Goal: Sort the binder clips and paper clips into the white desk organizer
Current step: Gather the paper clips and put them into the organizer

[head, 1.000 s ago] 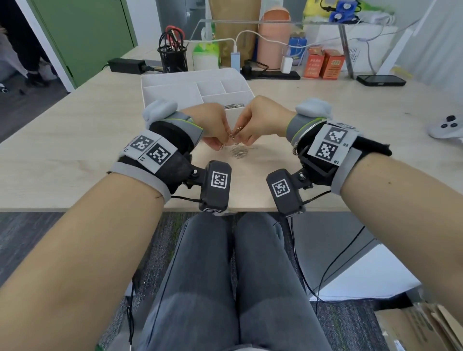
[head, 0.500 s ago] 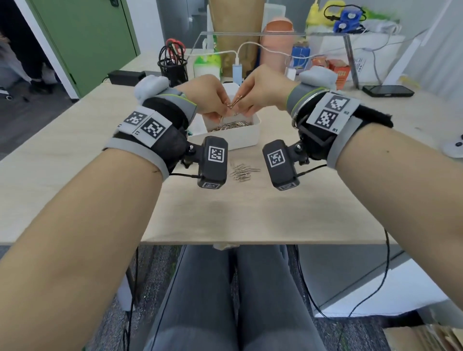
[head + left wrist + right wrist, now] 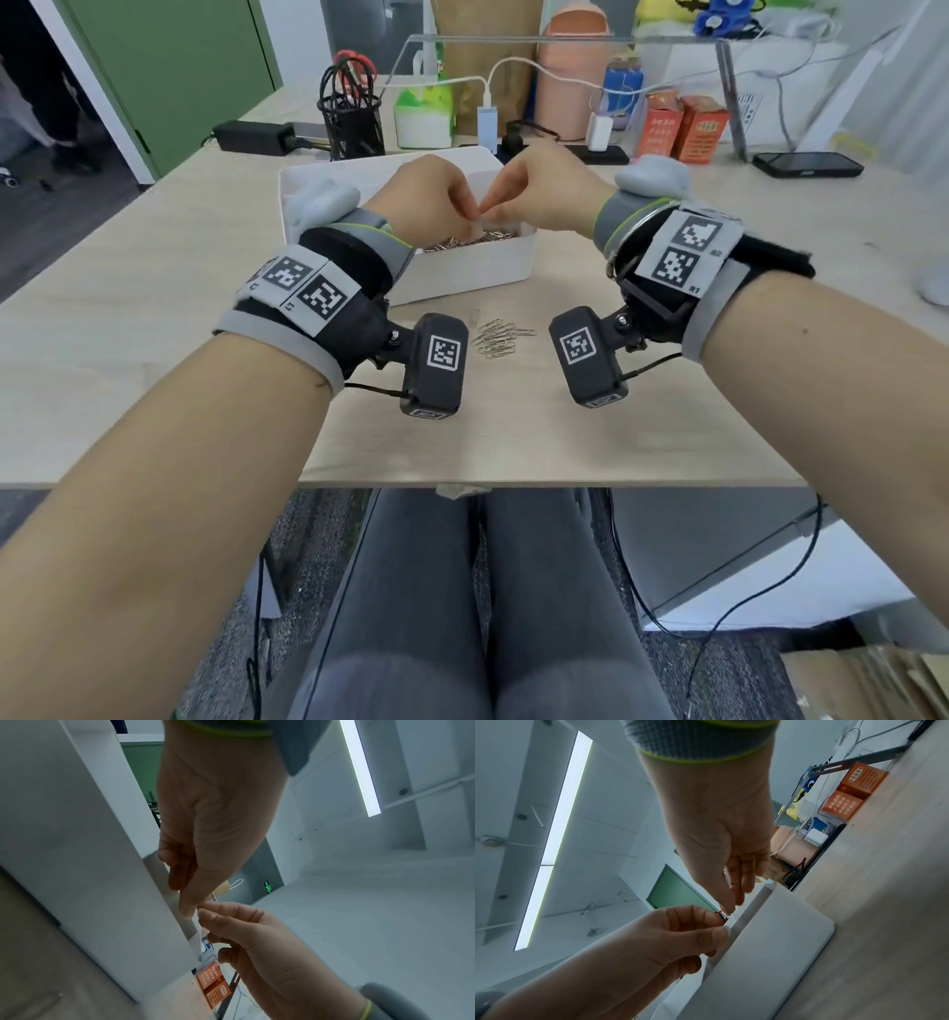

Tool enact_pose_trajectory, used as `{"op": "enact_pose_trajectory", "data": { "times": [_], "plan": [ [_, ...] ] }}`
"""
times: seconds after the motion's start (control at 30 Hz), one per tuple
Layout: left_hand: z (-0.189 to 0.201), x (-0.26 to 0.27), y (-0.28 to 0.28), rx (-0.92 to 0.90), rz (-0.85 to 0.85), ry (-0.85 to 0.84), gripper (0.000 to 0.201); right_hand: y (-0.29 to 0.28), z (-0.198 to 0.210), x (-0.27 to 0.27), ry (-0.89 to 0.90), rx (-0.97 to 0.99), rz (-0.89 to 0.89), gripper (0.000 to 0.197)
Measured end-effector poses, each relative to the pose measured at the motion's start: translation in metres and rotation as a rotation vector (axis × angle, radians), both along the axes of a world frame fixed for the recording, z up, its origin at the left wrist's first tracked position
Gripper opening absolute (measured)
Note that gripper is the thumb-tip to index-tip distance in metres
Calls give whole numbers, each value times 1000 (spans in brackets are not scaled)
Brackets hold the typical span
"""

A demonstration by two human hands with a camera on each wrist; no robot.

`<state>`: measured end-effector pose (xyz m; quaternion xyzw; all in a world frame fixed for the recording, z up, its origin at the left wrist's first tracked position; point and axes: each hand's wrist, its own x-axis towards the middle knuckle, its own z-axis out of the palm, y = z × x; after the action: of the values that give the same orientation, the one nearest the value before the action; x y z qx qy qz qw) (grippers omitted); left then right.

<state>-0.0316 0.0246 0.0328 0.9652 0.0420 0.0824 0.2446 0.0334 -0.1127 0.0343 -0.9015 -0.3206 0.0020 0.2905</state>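
The white desk organizer (image 3: 462, 277) stands on the table ahead of me. Its near compartment holds a heap of paper clips (image 3: 462, 240). Both hands hover just above that compartment, fingertips meeting. My left hand (image 3: 470, 217) and my right hand (image 3: 494, 210) pinch together on what looks like a thin paper clip, which is barely visible. The left wrist view shows my left hand (image 3: 187, 902) at the organizer's wall (image 3: 77, 841). In the right wrist view my right hand (image 3: 731, 908) points down at the rim (image 3: 770, 943). A small pile of loose paper clips (image 3: 498, 339) lies on the table before the organizer. No binder clips show.
Behind the organizer stand a black mesh pen cup (image 3: 352, 123), a green-and-white tub (image 3: 423, 115), orange boxes (image 3: 685, 128) and cables. A phone (image 3: 809, 164) lies at the far right. The table edge (image 3: 513, 485) is close to my knees.
Both hands lifted clips from the table pile, carried them away from me over the organizer, and now sit lower, just above its near compartment. The head view has shifted.
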Motion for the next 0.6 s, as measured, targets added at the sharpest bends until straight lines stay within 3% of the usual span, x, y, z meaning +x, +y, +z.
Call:
{"op": "enact_pose_trajectory", "data": {
  "times": [0.07,0.17,0.27,0.33,0.43,0.6],
  "plan": [
    [-1,-10,-2,-13,-22,21,9,-8,-3,-7,-45,80,-5,17],
    [-4,-26,-1,25,-46,202,16,-19,-6,-21,3,121,70,16],
    [-10,-40,3,45,-16,358,14,-19,-13,-36,93,-144,224,22],
    [-16,-47,2,70,10,429,25,-14,-20,-45,101,-282,283,27],
    [-28,-51,-4,64,12,536,32,-12,-26,-53,132,-401,331,30],
    [-33,-52,-16,-16,-59,546,18,-23,-30,-56,162,-471,311,35]
  ]
}}
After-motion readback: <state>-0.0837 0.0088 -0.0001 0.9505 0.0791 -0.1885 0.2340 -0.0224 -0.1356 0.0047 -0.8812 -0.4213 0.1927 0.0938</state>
